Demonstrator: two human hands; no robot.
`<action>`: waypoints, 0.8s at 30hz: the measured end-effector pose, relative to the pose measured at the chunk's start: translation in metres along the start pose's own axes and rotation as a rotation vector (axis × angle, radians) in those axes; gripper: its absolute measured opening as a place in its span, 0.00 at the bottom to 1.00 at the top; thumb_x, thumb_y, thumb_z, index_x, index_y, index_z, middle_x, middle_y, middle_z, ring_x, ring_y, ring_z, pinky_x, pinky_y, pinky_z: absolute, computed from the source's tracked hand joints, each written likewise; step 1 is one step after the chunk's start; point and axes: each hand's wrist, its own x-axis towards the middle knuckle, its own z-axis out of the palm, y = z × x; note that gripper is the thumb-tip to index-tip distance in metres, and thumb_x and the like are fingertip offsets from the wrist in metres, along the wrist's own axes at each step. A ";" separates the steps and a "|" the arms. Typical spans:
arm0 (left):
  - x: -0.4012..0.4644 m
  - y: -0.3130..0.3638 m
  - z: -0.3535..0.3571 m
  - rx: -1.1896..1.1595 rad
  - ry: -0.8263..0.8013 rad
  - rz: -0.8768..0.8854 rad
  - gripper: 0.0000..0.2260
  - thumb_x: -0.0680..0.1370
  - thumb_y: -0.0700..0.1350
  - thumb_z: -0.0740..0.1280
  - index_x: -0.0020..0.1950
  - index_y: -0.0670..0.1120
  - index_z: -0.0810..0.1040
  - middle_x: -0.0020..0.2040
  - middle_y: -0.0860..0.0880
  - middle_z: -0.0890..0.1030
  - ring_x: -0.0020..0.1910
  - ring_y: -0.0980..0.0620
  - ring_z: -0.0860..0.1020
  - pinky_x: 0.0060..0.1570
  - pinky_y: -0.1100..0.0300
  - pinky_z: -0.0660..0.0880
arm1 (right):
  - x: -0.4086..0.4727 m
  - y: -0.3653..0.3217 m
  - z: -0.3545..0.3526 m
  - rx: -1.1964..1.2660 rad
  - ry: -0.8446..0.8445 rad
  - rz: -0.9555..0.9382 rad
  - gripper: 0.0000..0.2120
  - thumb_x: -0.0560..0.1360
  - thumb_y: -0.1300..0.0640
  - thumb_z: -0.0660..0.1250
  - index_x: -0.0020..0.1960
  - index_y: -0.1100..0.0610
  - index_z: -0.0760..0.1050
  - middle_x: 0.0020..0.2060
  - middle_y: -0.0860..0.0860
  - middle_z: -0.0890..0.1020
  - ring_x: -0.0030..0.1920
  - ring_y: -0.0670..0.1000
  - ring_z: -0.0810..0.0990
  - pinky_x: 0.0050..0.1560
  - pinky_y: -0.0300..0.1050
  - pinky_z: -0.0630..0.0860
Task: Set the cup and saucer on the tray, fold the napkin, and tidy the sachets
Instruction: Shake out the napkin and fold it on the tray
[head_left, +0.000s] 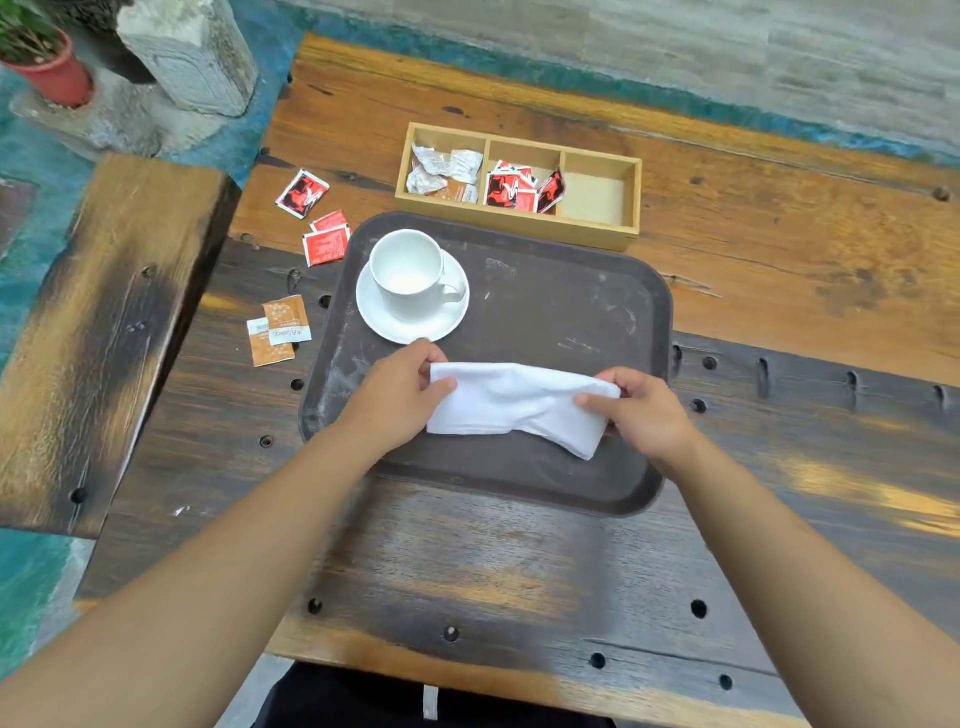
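Observation:
A white cup (410, 273) stands on a white saucer (447, 319) at the back left of the dark brown tray (571, 312). Over the tray's near half I hold a white napkin (514, 402), folded into a long strip. My left hand (400, 389) pinches its left end and my right hand (641, 410) pinches its right end. Red sachets (326, 244) and a red-and-black sachet (302, 193) lie loose on the table left of the tray. Orange sachets (278, 330) lie nearer, also left of the tray.
A wooden three-compartment box (597, 231) sits behind the tray: white and orange sachets in its left section, red-and-black ones in the middle, nothing in the right. The wooden table (779, 270) has holes in it. A potted plant (49, 62) and a stone block (192, 57) stand far left.

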 end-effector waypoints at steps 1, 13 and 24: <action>0.005 0.010 -0.001 0.012 0.003 0.047 0.05 0.77 0.46 0.69 0.47 0.53 0.74 0.37 0.57 0.76 0.37 0.60 0.75 0.33 0.70 0.65 | 0.001 -0.002 -0.006 0.029 0.020 0.003 0.08 0.73 0.68 0.74 0.40 0.58 0.78 0.30 0.49 0.82 0.29 0.44 0.79 0.30 0.38 0.77; 0.098 0.090 0.026 0.336 0.016 0.082 0.09 0.79 0.43 0.66 0.59 0.46 0.74 0.56 0.43 0.81 0.55 0.41 0.78 0.46 0.55 0.70 | 0.059 -0.033 -0.053 -0.159 0.276 -0.090 0.09 0.73 0.59 0.75 0.41 0.53 0.75 0.43 0.59 0.85 0.39 0.55 0.81 0.43 0.55 0.80; 0.141 0.093 0.049 0.658 -0.073 0.001 0.17 0.76 0.34 0.67 0.64 0.41 0.70 0.59 0.39 0.78 0.57 0.38 0.78 0.53 0.47 0.75 | 0.103 -0.042 -0.052 -0.657 0.292 -0.103 0.08 0.75 0.52 0.70 0.48 0.54 0.73 0.38 0.52 0.80 0.42 0.58 0.78 0.39 0.46 0.69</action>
